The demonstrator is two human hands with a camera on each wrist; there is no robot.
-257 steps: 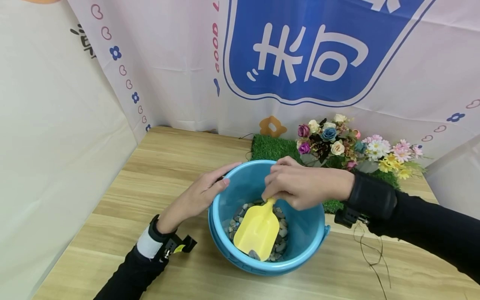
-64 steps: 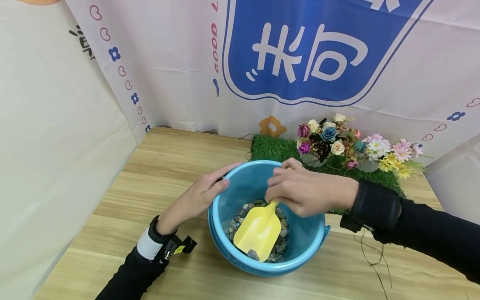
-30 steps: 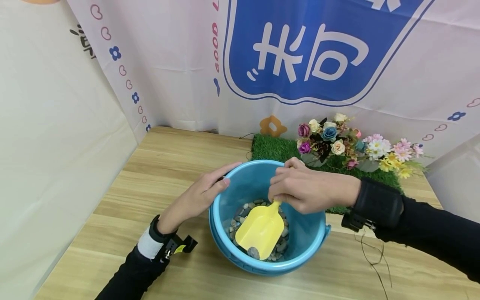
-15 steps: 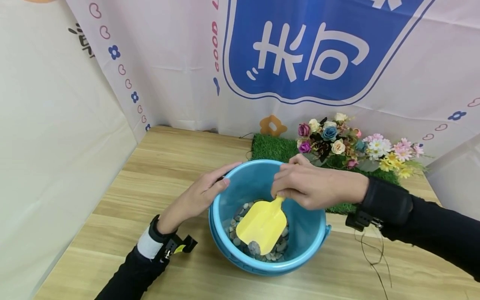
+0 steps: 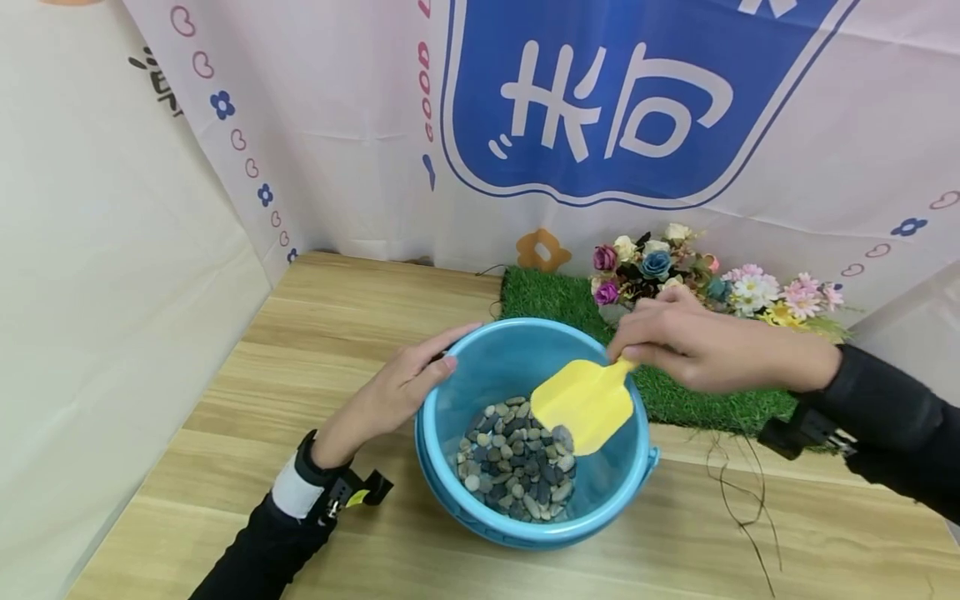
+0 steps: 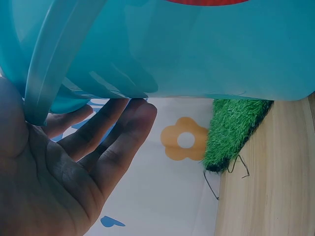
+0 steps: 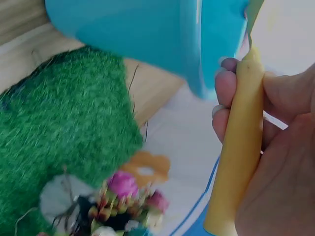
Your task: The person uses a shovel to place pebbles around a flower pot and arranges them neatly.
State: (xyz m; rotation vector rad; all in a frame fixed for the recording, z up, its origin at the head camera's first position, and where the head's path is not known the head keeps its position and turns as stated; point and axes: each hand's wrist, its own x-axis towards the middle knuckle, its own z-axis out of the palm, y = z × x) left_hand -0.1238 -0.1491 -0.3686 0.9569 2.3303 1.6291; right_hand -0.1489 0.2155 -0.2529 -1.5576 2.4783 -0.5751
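Observation:
A blue bucket (image 5: 480, 375) stands on the wooden table, with grey and tan pebbles (image 5: 517, 475) across its bottom. My left hand (image 5: 401, 387) rests at the bucket's left rim, thumb on the rim; in the left wrist view its fingers (image 6: 130, 130) lie fairly straight against the outer wall. My right hand (image 5: 705, 342) grips the handle (image 7: 241, 132) of a yellow toy shovel (image 5: 581, 404) above the bucket's right rim. The shovel's blade slants over the right part of the opening. One grey pebble (image 5: 562, 437) lies at the blade's front edge.
Behind and right of the bucket lies a green artificial grass mat (image 5: 697, 400). Artificial flowers (image 5: 656, 262) stand along its back, partly behind my right hand. Thin dark strings (image 5: 738, 517) lie on the table at right. A printed cloth (image 5: 360, 167) hangs at the back.
My right hand has raised the shovel and moved it right, from low over the pebbles to the right rim, carrying one grey pebble. My left hand has stayed at the rim.

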